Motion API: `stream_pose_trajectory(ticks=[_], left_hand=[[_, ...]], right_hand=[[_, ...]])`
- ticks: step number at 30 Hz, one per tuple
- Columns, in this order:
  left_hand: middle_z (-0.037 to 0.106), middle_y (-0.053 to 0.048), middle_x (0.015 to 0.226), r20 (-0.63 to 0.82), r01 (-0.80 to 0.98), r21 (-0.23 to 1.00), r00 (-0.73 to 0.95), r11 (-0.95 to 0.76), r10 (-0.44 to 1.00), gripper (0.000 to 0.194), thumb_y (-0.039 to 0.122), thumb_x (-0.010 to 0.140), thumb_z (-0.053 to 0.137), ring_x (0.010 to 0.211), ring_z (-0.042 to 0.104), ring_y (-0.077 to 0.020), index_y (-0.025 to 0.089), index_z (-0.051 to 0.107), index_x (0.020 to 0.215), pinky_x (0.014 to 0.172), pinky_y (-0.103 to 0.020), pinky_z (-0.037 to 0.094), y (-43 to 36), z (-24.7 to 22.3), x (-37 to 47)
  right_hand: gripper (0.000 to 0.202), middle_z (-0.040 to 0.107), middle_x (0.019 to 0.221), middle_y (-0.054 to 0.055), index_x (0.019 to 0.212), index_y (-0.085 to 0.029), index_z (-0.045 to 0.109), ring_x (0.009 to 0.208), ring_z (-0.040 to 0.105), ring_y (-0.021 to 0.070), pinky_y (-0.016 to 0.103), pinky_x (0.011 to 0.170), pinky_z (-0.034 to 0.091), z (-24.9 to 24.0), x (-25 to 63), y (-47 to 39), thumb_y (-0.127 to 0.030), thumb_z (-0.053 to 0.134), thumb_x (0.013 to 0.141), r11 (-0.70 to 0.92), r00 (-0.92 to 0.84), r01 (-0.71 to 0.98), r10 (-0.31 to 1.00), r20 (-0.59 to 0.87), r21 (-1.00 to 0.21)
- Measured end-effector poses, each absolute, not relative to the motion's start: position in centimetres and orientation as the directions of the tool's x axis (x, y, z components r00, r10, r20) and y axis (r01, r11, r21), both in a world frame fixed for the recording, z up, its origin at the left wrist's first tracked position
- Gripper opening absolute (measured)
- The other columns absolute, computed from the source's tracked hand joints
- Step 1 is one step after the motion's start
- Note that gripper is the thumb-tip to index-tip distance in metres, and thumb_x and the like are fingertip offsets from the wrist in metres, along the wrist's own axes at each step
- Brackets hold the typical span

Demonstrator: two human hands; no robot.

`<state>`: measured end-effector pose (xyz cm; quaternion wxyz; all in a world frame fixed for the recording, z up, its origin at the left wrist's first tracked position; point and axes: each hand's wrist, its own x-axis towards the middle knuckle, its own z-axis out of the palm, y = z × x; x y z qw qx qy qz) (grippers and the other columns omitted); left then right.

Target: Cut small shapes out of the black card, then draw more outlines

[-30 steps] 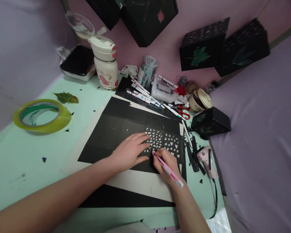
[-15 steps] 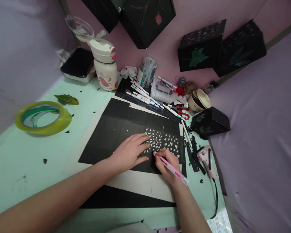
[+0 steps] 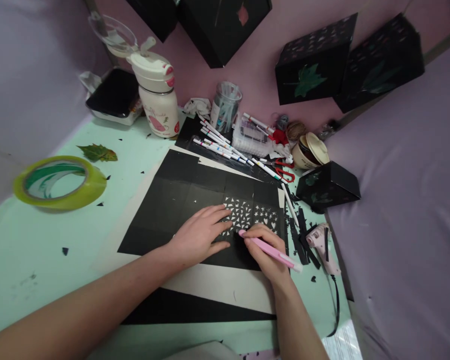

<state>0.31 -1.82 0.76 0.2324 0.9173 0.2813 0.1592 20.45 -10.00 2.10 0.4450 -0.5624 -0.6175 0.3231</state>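
Observation:
My left hand (image 3: 197,235) lies flat with its fingers spread on a sheet of black paper (image 3: 165,200). Small triangles, stars and hearts are cut out of the sheet's right part, and white shows through them. Between the fingers of my right hand (image 3: 268,250) is a slim pink craft knife (image 3: 272,251), gripped like a pen and slanting down to the left. Its front end is at the paper just below the triangle cutouts; the blade itself is too small to make out. Under the black paper is a white sheet (image 3: 217,285).
A yellow-green tape roll (image 3: 77,195) and a leaf (image 3: 98,152) lie at left. Behind stand a bottle (image 3: 157,112), a glass jar (image 3: 225,107) and several white markers (image 3: 225,150). Red-handled scissors (image 3: 285,172), a black paper box (image 3: 328,187) and a glue gun (image 3: 324,247) sit at right.
My right hand has turned and shifted slightly right, so the craft knife lies flatter and its back end points further right. My left hand stays in place. The view has tilted slightly.

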Motion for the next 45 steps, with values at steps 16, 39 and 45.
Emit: stream_pose_trajectory(ticks=[16, 39, 45], left_hand=[[0.052, -0.009, 0.140, 0.180, 0.437, 0.494, 0.794, -0.751, 0.580, 0.040, 0.040, 0.086, 0.063, 0.135, 0.039, -0.0270, 0.020, 0.061, 0.120, 0.110, -0.046, 0.034, -1.8, 0.6, 0.3], [0.052, -0.010, 0.139, 0.168, 0.441, 0.512, 0.790, -0.737, 0.589, 0.039, 0.039, 0.086, 0.064, 0.135, 0.039, -0.0271, 0.018, 0.062, 0.120, 0.111, -0.046, 0.033, -1.9, 0.8, 0.3], [0.053, -0.009, 0.139, 0.199, 0.431, 0.514, 0.781, -0.742, 0.591, 0.039, 0.038, 0.085, 0.066, 0.134, 0.040, -0.0265, 0.019, 0.062, 0.119, 0.111, -0.045, 0.033, -1.9, 0.4, 0.3]], right_hand=[[0.010, 0.067, 0.069, -0.001, 0.074, -0.020, 0.060, 0.061, 0.061, 0.0146, 0.025, 0.057, 0.047, 1.6, 19.9, -10.1, -0.022, 0.062, 0.083, 0.046, 0.084, 0.526, 0.991, 0.106, -0.849], [0.016, 0.061, 0.063, -0.002, 0.068, -0.021, 0.054, 0.057, 0.056, 0.0137, 0.025, 0.055, 0.042, 1.3, 19.7, -9.9, -0.023, 0.062, 0.080, 0.022, 0.136, 0.545, 0.984, 0.114, -0.838], [0.014, 0.064, 0.066, -0.002, 0.070, -0.021, 0.055, 0.060, 0.058, 0.0140, 0.025, 0.057, 0.044, 1.1, 19.7, -10.0, -0.021, 0.062, 0.081, 0.014, 0.140, 0.526, 0.985, 0.103, -0.851]])
